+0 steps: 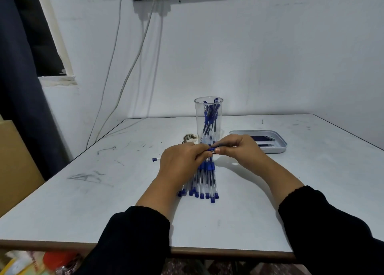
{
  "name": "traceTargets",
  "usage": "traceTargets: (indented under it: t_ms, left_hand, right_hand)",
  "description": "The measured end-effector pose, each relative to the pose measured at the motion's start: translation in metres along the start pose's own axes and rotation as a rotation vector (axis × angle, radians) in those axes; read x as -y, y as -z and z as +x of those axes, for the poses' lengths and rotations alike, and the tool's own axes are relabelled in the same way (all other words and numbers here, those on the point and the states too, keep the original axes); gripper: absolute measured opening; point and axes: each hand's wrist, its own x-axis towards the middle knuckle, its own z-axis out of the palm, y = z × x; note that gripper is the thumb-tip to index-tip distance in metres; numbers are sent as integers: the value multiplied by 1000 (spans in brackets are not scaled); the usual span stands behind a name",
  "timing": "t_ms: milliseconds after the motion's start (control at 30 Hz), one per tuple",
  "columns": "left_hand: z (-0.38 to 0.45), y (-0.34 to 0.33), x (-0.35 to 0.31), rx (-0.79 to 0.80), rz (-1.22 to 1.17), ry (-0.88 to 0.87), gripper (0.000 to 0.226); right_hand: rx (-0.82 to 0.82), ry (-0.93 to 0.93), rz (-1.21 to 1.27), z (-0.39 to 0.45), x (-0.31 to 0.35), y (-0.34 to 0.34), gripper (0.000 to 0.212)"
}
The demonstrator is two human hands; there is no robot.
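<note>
Over the pile of pens (204,181) on the table (104,191), my left hand (182,160) and right hand (242,148) each pinch one end of a single blue pen (212,149). If my grip slips as I work it, it may drop and scatter the pile.

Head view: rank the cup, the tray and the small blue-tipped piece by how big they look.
1. Cup and tray: too alike to rank, the tray partly hidden behind the right hand.
2. Blue-tipped piece: clearly smallest.
</note>
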Motion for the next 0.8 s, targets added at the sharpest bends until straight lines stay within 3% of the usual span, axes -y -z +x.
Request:
traceTargets:
  t_ms: [167, 267, 333, 533, 800]
  left_hand:
    - [1, -5, 6, -39, -9, -9, 34]
    - [0, -4, 7, -29, -6, 30, 35]
    - [0, -2, 6, -30, -12, 35, 32]
    - [-1, 3, 1, -17, -49, 70, 21]
    - [-1, 0, 3, 25, -141, 9, 20]
  right_hand:
    - [-157, -67, -17, 4, -9, 7, 14]
    - [-249, -114, -282, 4, -18, 15, 5]
    - [-211, -139, -535, 5, -24, 16, 11]
    - [-124, -101, -772, 5, -28, 6, 22]
    - [-100, -102, -855, 6, -29, 3, 27]
